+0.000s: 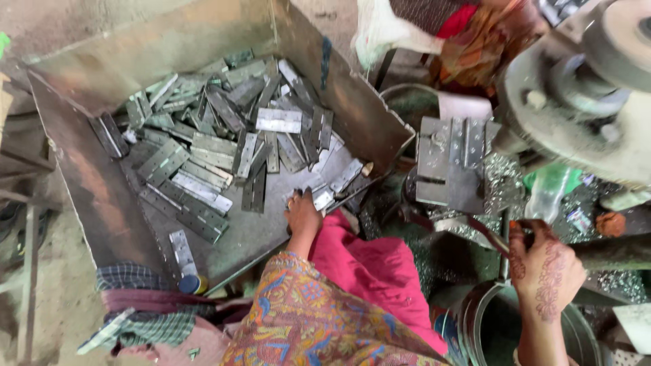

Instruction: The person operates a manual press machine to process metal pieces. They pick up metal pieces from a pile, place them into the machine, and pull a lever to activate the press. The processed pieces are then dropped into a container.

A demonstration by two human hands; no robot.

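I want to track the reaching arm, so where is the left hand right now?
In the head view, the left hand is just left of centre, at the near edge of the metal tray, touching a hinge beside the pile of hinges.

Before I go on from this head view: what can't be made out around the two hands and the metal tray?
- Left hand: its fingertips are curled among the metal hinges, so whether it grips one is unclear.
- Right hand: it reaches a thin lever, but the grip is motion-blurred.
- Metal tray: its near corner is hidden under checked cloth.
- Round machine wheel: cut off by the right edge.
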